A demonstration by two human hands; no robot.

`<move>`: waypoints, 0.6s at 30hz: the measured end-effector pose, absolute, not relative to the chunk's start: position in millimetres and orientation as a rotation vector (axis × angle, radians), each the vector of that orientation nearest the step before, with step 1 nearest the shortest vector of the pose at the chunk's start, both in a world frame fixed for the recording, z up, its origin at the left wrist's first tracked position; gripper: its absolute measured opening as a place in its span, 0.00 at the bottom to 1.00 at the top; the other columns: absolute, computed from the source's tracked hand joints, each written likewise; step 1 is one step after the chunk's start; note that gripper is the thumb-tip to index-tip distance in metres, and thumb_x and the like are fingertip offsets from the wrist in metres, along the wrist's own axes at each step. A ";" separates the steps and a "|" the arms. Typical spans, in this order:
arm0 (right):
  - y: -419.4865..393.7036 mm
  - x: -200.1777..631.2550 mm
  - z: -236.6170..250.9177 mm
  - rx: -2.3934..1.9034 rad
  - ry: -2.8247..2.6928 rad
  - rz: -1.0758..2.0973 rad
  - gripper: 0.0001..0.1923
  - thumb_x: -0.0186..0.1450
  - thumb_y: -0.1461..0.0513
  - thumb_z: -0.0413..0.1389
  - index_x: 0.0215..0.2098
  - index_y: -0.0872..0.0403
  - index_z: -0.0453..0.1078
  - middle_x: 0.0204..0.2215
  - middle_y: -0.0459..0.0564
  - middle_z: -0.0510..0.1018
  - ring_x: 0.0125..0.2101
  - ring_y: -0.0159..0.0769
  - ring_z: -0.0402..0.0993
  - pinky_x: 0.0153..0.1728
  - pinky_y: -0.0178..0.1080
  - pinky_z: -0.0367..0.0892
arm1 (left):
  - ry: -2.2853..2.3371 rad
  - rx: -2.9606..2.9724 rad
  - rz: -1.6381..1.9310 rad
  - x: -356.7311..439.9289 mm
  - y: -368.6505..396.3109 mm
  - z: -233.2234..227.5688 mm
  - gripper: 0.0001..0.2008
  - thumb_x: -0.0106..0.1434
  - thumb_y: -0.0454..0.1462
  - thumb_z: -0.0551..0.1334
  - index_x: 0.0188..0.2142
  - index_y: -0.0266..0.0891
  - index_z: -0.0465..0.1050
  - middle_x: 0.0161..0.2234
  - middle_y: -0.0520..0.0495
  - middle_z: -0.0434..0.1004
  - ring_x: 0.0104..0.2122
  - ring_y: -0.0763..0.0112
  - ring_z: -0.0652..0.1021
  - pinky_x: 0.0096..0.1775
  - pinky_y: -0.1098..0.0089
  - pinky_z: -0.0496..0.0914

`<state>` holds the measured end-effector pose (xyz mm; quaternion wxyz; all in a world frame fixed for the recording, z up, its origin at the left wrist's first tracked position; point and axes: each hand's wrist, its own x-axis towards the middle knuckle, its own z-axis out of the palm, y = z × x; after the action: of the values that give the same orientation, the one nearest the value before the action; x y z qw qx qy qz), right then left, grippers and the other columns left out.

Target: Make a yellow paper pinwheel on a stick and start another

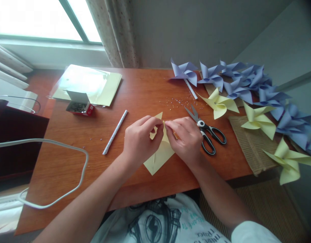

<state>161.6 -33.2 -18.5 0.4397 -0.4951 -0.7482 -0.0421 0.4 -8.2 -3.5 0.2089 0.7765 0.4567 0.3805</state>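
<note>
Two hands: both meet over a yellow paper square near the front middle of the desk.
Left hand: fingers curled, thumb and forefinger pinching a folded-in corner of the yellow paper at its centre.
Right hand: fingertips pinched on the same centre point, touching the left hand's fingertips; whether it holds something small there, I cannot tell.
Yellow paper square: lies flat on the desk, one corner pointing toward the person, partly covered by both hands.
Scissors: black-handled, blades parted, just beside the right hand on its outer side.
White rolled stick: lies slanted on the desk, left of the left hand, apart from it.
Pin box: open, red-sided, farther back on the left, in front of a sleeve of yellow sheets.
Pinwheels: blue ones and yellow ones lie in a curved row along the right side.
White cable: loops over the desk's left edge.
</note>
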 end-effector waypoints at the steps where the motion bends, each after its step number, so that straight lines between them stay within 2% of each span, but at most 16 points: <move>1: -33.3 161.6 -18.6 -1.233 -1.863 -0.112 0.09 0.68 0.67 0.59 0.44 0.47 0.75 0.31 0.50 0.80 0.34 0.41 0.76 0.38 0.43 0.72 | 1.274 2.173 1.058 0.4 -8.3 -3.5 0.05 0.65 0.33 0.60 0.33 0.40 0.73 0.29 0.50 0.78 0.27 0.74 0.75 0.30 0.73 0.67; 7: -34.3 160.4 -17.1 -1.233 -1.879 -0.082 0.10 0.68 0.67 0.59 0.45 0.49 0.76 0.32 0.51 0.80 0.35 0.41 0.76 0.39 0.43 0.72 | 1.261 2.181 1.065 -0.3 -7.9 -3.9 0.05 0.65 0.33 0.60 0.33 0.40 0.73 0.29 0.50 0.77 0.26 0.75 0.74 0.30 0.73 0.67; 18: -34.6 160.6 -9.9 -1.237 -1.781 0.181 0.11 0.68 0.66 0.57 0.45 0.49 0.79 0.34 0.51 0.80 0.37 0.40 0.76 0.39 0.44 0.74 | 1.206 2.018 1.126 -1.7 -3.8 -3.0 0.05 0.66 0.35 0.61 0.32 0.40 0.72 0.27 0.52 0.75 0.25 0.76 0.74 0.29 0.75 0.69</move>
<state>160.6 -34.6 -9.9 0.4644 -0.5036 -0.7248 0.0736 -1.7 -3.8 -3.0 0.2641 0.7467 0.4461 0.4167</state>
